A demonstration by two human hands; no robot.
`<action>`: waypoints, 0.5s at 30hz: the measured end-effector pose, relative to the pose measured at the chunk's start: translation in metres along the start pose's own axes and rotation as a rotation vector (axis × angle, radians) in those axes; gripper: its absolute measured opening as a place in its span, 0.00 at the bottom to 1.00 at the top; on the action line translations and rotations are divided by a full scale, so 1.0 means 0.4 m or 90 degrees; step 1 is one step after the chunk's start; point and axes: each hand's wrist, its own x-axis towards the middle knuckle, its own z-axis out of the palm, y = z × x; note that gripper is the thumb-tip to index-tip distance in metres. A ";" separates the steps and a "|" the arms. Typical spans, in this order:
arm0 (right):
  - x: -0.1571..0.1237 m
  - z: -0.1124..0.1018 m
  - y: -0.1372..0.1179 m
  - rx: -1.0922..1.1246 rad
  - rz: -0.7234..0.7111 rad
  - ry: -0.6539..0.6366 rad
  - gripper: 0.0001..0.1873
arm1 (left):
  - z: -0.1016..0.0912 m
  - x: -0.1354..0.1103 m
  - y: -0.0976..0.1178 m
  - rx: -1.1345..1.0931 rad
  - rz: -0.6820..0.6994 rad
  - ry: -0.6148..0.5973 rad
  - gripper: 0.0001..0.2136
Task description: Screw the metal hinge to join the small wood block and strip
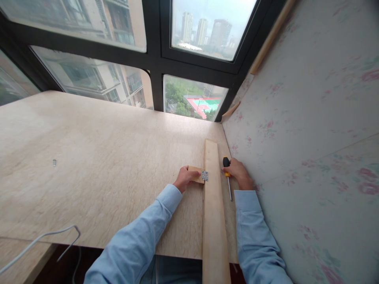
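Right now, the long wooden plank point(214, 221) is lying lengthwise on the stone-patterned window sill point(103, 134), its near end jutting past the sill's front edge. A small metal butt hinge point(205, 176) is bridging the plank's left edge, one leaf sitting on the plank and the other on a short wooden block point(194, 168) just left of it. The left hand point(184, 179) is pinching that block, thumb lying on top; the fingers beneath are hiding from view. Right of the plank, the right hand point(239, 173) is gripping a black-and-yellow screwdriver point(227, 174) by its handle, the shaft pointing toward the plank's near end. Whether the screwdriver is resting on the sill or hanging just above it, I cannot tell. A small metal piece point(54, 162) is lying well to the plank's left, and a pale cable point(44, 236) is looping nearer, on that same side.

If the left thumb were letting the block slip or twist, the hinge leaves could be going out of line. Pressing on the plank's overhanging end could be tipping or sliding it. The wall point(296, 118), standing close on the plank's right, could be cramping the right hand and knocking the screwdriver askew.
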 end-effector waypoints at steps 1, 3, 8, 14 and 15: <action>0.001 0.002 0.000 -0.002 0.000 -0.003 0.21 | 0.002 -0.002 -0.001 -0.002 0.003 0.004 0.16; 0.003 0.007 0.001 -0.007 0.002 -0.006 0.21 | 0.005 -0.004 -0.001 -0.007 0.006 0.006 0.15; 0.006 0.012 0.003 -0.016 0.005 -0.013 0.23 | 0.007 -0.007 0.000 -0.014 0.008 0.003 0.16; 0.001 0.011 0.002 -0.039 0.012 -0.007 0.24 | 0.010 -0.015 0.002 -0.035 0.014 -0.001 0.18; 0.000 0.010 0.001 -0.042 0.013 -0.002 0.25 | 0.010 -0.017 0.002 -0.038 0.014 -0.001 0.18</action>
